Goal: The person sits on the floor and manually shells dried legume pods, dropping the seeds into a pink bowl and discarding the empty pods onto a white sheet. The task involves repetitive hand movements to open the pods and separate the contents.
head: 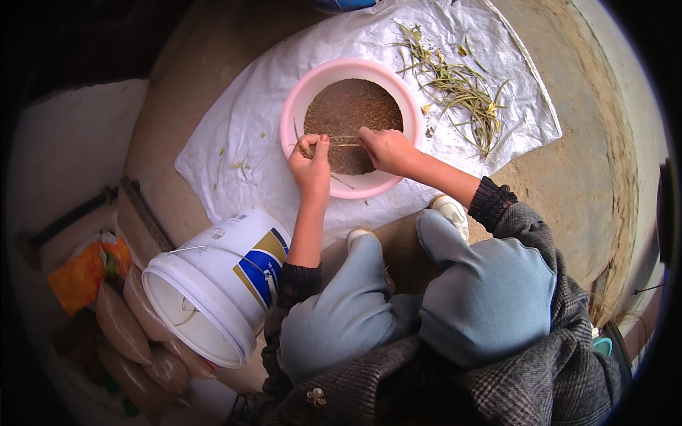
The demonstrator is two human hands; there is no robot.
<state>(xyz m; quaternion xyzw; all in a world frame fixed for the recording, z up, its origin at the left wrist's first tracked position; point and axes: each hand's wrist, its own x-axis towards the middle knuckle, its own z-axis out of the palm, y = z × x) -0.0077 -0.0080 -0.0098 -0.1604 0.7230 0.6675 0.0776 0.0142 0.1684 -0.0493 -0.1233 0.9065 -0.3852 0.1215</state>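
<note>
A pink plastic basin (351, 190) stands on a white woven plastic sheet (250, 122), partly filled with small brown seeds or grain (351, 104). Over its near side, my left hand (313, 168) grips several thin dry pods or stalks (305, 150); their ends stick out past my fingers. A pale thin strand (346, 145) stretches between both hands above the seeds. My right hand (388, 150) pinches the other end of that strand, its fingertips partly hidden. Right of the basin, a loose pile of long greenish pods (453, 82) lies on the sheet.
A white bucket (229, 255) with a wire handle stands tilted at the left, a few stalks inside its open mouth. Behind it are several filled bags (120, 325) and an orange bag (88, 274). My knees (485, 298) are close to the basin. A wall (613, 69) runs along the right.
</note>
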